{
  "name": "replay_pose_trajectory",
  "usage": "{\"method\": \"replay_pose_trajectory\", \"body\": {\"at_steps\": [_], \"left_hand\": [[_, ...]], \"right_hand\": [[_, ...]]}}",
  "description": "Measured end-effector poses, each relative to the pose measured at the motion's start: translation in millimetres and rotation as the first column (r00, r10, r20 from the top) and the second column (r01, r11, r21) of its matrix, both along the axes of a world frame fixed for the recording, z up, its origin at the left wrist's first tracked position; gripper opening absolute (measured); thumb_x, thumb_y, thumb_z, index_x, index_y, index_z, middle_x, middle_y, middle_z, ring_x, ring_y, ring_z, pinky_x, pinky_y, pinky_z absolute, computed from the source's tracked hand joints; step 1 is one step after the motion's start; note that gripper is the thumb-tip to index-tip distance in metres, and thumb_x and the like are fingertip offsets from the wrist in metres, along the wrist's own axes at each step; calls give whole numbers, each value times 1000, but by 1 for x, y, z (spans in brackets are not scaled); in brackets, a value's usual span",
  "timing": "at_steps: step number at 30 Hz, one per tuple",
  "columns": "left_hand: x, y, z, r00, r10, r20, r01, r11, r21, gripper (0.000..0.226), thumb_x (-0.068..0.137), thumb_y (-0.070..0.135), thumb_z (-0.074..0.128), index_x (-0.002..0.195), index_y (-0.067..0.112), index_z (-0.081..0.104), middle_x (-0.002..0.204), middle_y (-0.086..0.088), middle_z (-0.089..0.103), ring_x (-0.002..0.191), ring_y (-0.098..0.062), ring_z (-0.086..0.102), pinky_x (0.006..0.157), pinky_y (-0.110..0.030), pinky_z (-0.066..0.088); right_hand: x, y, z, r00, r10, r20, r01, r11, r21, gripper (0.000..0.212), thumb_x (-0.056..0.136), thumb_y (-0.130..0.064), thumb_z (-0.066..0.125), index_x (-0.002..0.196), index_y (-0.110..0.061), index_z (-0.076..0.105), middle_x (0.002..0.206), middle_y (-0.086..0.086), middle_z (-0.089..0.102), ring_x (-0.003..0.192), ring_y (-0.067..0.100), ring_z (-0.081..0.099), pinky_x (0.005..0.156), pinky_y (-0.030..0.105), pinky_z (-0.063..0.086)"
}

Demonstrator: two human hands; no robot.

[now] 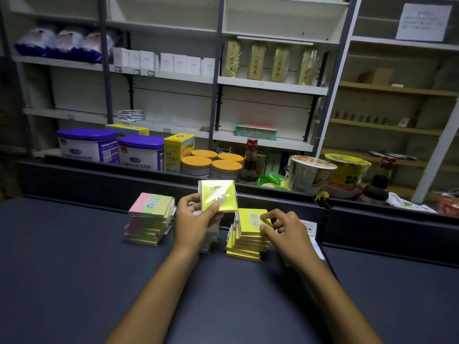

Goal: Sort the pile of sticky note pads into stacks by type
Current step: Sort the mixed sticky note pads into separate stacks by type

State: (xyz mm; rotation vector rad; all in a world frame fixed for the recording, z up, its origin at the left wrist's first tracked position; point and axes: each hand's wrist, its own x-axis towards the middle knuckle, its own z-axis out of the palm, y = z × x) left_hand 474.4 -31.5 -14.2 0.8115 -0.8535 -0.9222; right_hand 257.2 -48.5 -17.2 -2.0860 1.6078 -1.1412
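Left hand (196, 219): raised above the dark counter (74, 281), fingers and thumb gripping one wrapped yellow sticky note pad (218, 196), face tilted toward the camera. Right hand (283, 228): thumb and fingertips pinching the top pad of the yellow stack (247, 240). Pink-and-green stack (149, 219): left of both hands, apart, untouched.
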Motion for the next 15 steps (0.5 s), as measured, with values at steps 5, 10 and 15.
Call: {"method": "replay_pose_trajectory", "body": {"at_steps": [5, 10, 15], "left_hand": [[-4, 2, -1, 998, 26, 62, -21, 997, -72, 54, 79, 4, 78, 117, 25, 45, 103, -10, 65, 83, -12, 74, 63, -23, 59], [-10, 1, -4, 941, 72, 330, -40, 994, -101, 38, 82, 16, 79, 113, 30, 62, 111, 10, 66, 90, -2, 71, 74, -39, 63], [-29, 1, 5, 910, 65, 410, -10, 991, -134, 35, 82, 22, 78, 112, 34, 64, 107, 17, 66, 90, -1, 70, 67, -20, 58]], "right_hand": [[-10, 0, 2, 999, 20, 32, -19, 999, -30, 19, 92, -34, 68, 110, -36, 63, 98, -6, 51, 85, 3, 56, 66, 7, 41], [-37, 3, 5, 949, -230, -216, 209, 971, -114, 27, 96, -35, 59, 121, -26, 56, 113, -8, 55, 105, 13, 56, 80, 32, 51], [-49, 3, 1, 844, -329, -424, 291, 944, -152, 37, 98, -47, 49, 126, -23, 53, 121, -5, 56, 112, 16, 51, 91, 32, 46]]}}
